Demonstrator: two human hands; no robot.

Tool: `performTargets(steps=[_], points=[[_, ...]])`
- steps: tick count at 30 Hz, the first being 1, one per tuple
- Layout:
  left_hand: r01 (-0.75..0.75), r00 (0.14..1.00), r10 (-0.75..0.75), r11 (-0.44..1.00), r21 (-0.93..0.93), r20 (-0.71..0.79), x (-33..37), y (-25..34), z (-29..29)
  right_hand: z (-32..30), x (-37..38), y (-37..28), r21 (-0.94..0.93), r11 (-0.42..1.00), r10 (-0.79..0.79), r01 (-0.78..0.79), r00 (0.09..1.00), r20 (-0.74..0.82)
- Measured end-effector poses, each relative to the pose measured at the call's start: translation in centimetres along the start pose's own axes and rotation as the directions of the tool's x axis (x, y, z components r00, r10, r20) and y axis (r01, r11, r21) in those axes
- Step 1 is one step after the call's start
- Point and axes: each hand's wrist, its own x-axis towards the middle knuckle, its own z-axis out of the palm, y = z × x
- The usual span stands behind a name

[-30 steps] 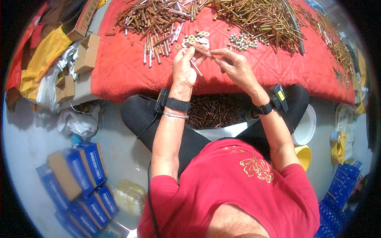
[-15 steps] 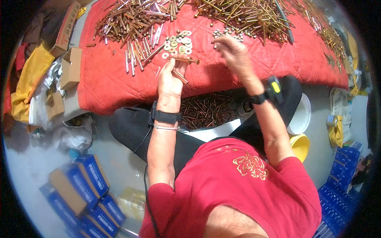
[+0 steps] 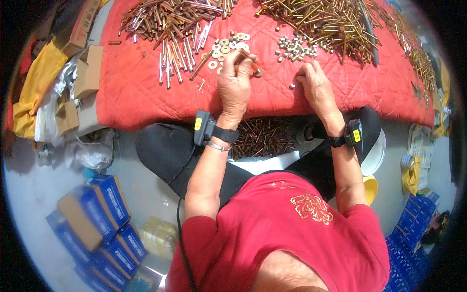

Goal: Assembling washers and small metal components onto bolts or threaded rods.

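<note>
My left hand (image 3: 234, 83) is closed on a copper-coloured bolt (image 3: 257, 71), its end poking out past the fingertips toward the right. How much more lies in the palm is hidden. My right hand (image 3: 317, 87) rests at the red cloth with its fingers curled together; whatever they pinch cannot be made out. Beside those fingers lies a single small nut (image 3: 292, 86). Just beyond is a scattered pile of silvery nuts (image 3: 297, 48). Flat round washers (image 3: 224, 49) lie past my left hand, partly covered by it.
Metal tubes (image 3: 168, 29) heap at the far left of the red quilted cloth (image 3: 141, 92), long golden bolts (image 3: 321, 17) at the far right. Dark metal pieces (image 3: 260, 138) fill a container between my legs. Blue boxes (image 3: 104, 209) stack at left; a yellow bucket (image 3: 370, 189) stands at right.
My left hand has turned over from palm up and moved slightly right and away, still with the bolt. My right hand has come down toward the cloth, nearer me, its fingers now curled.
</note>
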Motion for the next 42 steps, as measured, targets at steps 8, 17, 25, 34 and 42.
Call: performTargets(steps=[8,17,25,34,42], points=[[-0.478,0.878,0.433,0.781,0.401,0.203,-0.7,-0.1,2.7,-0.5,1.8,-3.9,0.438,0.895,0.078,-0.086,0.996,0.036],[-0.034,0.999,0.046,0.945,0.326,-0.029,0.1,-2.4,1.4,1.8,3.1,-5.5,0.492,0.868,0.147,-0.074,0.983,-0.111],[-0.085,0.989,0.042,0.948,0.308,0.144,0.4,-1.6,2.4,0.4,3.4,-4.4,0.804,0.482,0.402,-0.349,0.903,0.151],[0.048,0.990,-0.058,0.996,0.079,0.127,0.0,-1.5,1.2,-1.9,1.6,-3.3,0.803,0.528,0.321,-0.276,0.941,0.112],[-0.130,0.983,0.116,0.987,0.096,0.144,-1.3,0.1,0.4,1.8,3.0,-7.7,0.599,0.788,0.185,-0.142,0.983,-0.010]])
